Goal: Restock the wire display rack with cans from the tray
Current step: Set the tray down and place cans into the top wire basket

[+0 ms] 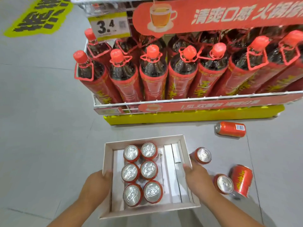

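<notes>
A white cardboard tray (172,174) sits low in front of me with several red cans (148,169) standing upright in its left half. My left hand (96,185) grips the tray's left wall, thumb over the rim. My right hand (199,182) grips the right wall the same way. Beyond the tray stands the white wire display rack (164,101), its lower shelf packed with large red-capped bottles (153,71).
Loose red cans are on the grey floor to the right: one upright (203,155), one lying far right (231,129), one upright (225,184) beside another can (242,180). A yellow base (188,117) runs under the rack. A price tag (109,26) hangs above.
</notes>
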`<act>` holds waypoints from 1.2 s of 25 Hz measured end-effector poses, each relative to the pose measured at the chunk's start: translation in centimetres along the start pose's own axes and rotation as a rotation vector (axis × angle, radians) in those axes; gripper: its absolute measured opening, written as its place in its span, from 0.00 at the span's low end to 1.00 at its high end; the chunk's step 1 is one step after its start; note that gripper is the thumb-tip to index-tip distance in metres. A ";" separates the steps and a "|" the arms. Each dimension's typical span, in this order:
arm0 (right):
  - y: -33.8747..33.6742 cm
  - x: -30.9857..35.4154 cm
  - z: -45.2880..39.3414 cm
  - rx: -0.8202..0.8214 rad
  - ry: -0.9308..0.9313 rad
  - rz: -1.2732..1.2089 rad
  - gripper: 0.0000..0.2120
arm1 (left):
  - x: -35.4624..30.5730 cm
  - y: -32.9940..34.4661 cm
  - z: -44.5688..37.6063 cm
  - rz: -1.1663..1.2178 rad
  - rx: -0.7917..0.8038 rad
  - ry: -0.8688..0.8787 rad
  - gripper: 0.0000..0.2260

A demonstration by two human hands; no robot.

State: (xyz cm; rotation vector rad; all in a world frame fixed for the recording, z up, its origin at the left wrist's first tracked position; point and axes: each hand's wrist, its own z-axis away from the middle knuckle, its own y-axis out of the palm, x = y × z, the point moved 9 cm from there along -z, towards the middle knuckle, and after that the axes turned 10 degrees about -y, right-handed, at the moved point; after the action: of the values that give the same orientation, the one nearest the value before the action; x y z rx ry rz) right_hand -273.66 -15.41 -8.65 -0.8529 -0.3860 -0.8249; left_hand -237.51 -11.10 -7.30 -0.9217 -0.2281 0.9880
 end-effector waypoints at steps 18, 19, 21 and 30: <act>0.6 -1.2 -2.3 -0.083 -0.048 -0.041 0.17 | 0.6 4.8 -3.2 0.133 0.032 -0.036 0.21; 0.5 -0.7 -2.2 -0.096 -0.063 -0.057 0.16 | 0.5 4.5 -2.9 0.165 0.020 -0.029 0.19; -0.4 0.5 -1.9 -0.191 -0.122 -0.080 0.15 | -0.2 2.3 -1.6 0.274 -0.139 0.051 0.12; 2.2 6.1 -1.7 -0.355 -0.424 -0.138 0.22 | -7.5 2.9 1.2 0.365 -0.155 0.374 0.25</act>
State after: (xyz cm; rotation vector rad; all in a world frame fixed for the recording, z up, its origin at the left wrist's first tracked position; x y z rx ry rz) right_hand -268.10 -18.85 -7.17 -1.3517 -0.6896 -0.8514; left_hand -244.18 -15.80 -7.04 -1.3007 0.1891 1.1176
